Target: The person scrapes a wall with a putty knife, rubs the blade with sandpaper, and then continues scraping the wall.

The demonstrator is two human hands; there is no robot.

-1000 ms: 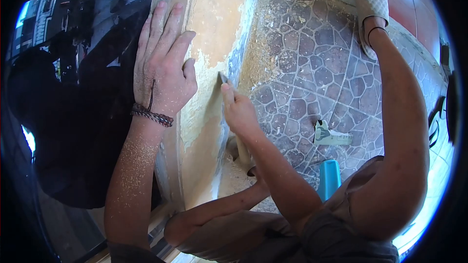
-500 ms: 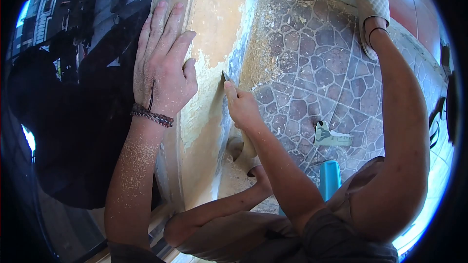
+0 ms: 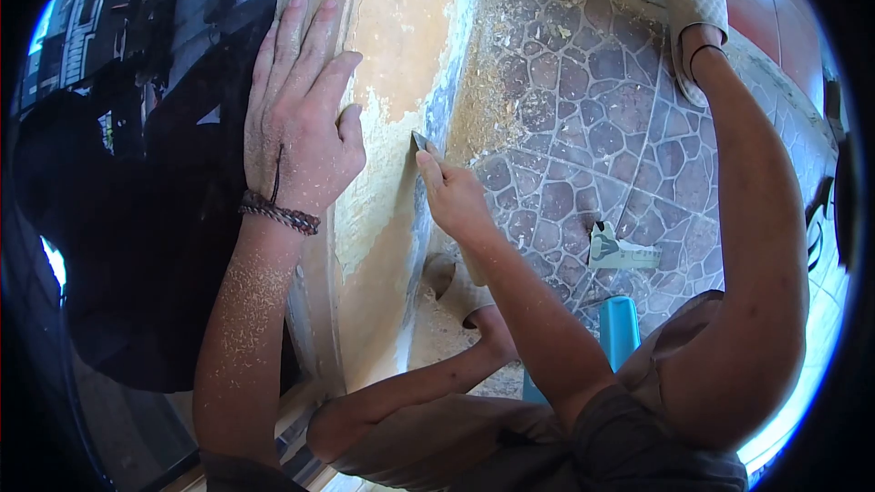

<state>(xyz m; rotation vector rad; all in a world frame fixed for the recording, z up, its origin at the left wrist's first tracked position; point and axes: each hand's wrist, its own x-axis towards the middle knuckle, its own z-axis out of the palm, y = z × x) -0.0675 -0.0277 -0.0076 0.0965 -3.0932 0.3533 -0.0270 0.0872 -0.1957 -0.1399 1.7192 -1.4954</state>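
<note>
My right hand is closed round the handle of a scraper. The tip of its blade meets the wall, where the cream paint is partly stripped to a pale, patchy layer. Most of the handle is hidden inside my fist. My left hand lies flat with fingers stretched, on the window frame and the edge of the dark glass. It holds nothing. Pale flakes cling to the left forearm, below a braided bracelet.
Paint chips and dust lie on the stone-patterned floor, thickest along the wall's foot. A torn piece of card rests there. Beneath me is a blue stool. My sandalled feet stand on either side.
My left hand has shifted very slightly left and up in view. The scraper has moved a few pixels along the wall, still in my right hand.
</note>
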